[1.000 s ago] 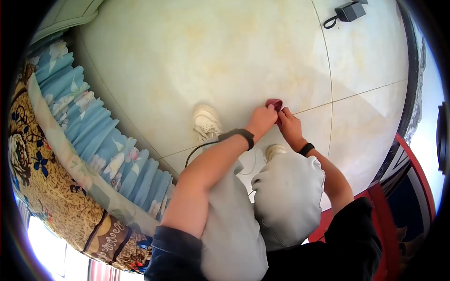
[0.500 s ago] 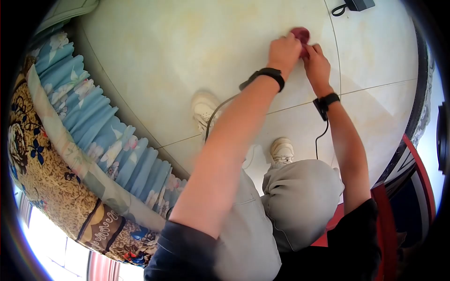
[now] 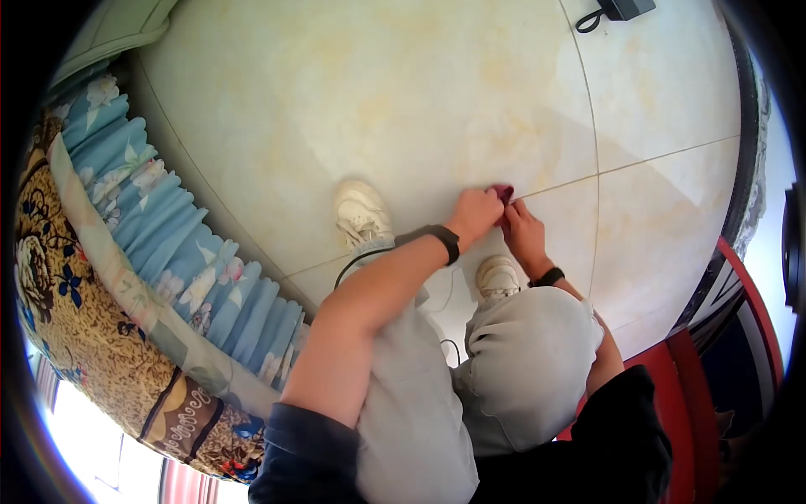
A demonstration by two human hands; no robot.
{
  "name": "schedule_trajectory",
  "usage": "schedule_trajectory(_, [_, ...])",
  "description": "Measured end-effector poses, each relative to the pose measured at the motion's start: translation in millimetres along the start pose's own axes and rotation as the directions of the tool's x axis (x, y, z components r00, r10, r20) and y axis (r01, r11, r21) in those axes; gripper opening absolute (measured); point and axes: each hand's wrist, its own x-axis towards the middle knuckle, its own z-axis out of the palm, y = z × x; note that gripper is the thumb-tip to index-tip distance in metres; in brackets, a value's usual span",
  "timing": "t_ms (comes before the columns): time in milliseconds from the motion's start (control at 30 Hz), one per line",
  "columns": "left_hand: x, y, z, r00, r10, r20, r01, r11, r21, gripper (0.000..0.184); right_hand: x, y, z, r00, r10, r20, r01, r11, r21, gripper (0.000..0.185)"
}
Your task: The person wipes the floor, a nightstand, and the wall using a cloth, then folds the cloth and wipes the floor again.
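Observation:
Between my two hands is a small dark red item (image 3: 504,193), soft-looking and mostly covered by my fingers, so its exact kind is hidden. My left hand (image 3: 475,213) grips it from the left with curled fingers. From the lower right, the fingers of my right hand (image 3: 525,234) pinch its lower edge. Both hands are close together over the tiled floor, just beyond my shoes. A black band with a cable is on each wrist; the right one is partly behind my knee.
My cream left shoe (image 3: 363,213) and right shoe (image 3: 498,277) rest on the floor tiles (image 3: 252,101). A bed with a blue floral skirt (image 3: 168,210) runs along the left. A black object with a loop (image 3: 630,8) lies at the top right. Red furniture (image 3: 672,395) stands lower right.
Both hands have drawn the dark red item back toward my body, down and to the left in view. My elbows are more bent, and the item looks more bunched between my fingers.

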Motion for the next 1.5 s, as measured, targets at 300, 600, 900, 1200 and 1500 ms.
schedule_trajectory(300, [90.5,-26.4,-123.3,0.904,-0.026,-0.426,0.1,0.983,0.152,0.006,151.1,-4.2,-60.1,0.964,-0.025,-0.264,0.009,0.998,-0.064,0.017])
schedule_trajectory(600, [154.3,52.8,-73.2,0.987,0.042,-0.153,-0.008,0.976,0.218,0.007,85.8,64.8,-76.9,0.93,0.209,-0.303,-0.263,0.953,-0.151,0.029])
schedule_trajectory(900, [31.9,33.9,2.1,0.986,0.098,0.134,-0.126,0.968,0.215,0.007,-20.9,13.1,-14.4,0.981,0.185,-0.061,-0.182,0.982,0.048,0.016])
schedule_trajectory(1200, [40.4,-36.1,-118.0,0.916,-0.168,-0.365,0.244,0.955,0.172,0.006,144.5,-26.3,-33.9,0.976,-0.191,-0.106,0.164,0.962,-0.22,0.02])
schedule_trajectory(1500, [-52.5,-60.1,-159.6,0.671,-0.509,-0.539,0.57,0.819,-0.063,0.014,207.1,-131.5,-3.1,0.889,-0.451,0.075,0.457,0.87,-0.183,0.019])
